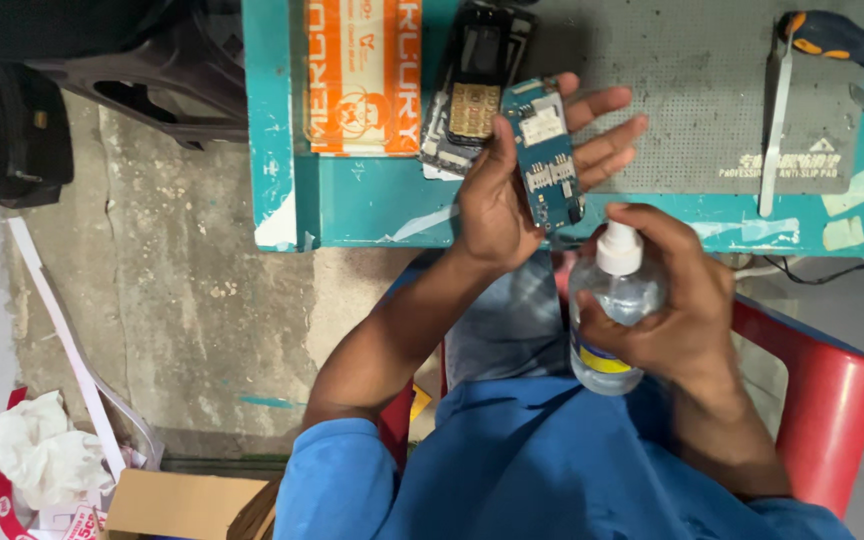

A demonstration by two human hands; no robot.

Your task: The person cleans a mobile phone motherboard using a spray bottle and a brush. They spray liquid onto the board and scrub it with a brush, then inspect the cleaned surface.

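Observation:
My left hand (pixel 512 190) holds a blue phone circuit board (pixel 544 155) flat on its open palm, thumb resting along the board's left edge, above the front edge of the teal table (pixel 352 205). My right hand (pixel 677 300) is wrapped around a clear spray bottle (pixel 607 320) with a white nozzle, held over my lap just below and to the right of the board. The nozzle points up toward the board.
Black phone housing parts (pixel 477 75) and an orange-and-white box (pixel 362 75) lie on the table beside a grey anti-slip mat (pixel 712 90). A blue-handled screwdriver (pixel 837 38) and metal tweezers (pixel 774 125) lie at right. I sit on a red chair (pixel 822 390). Cardboard and crumpled paper (pixel 42 455) litter the floor.

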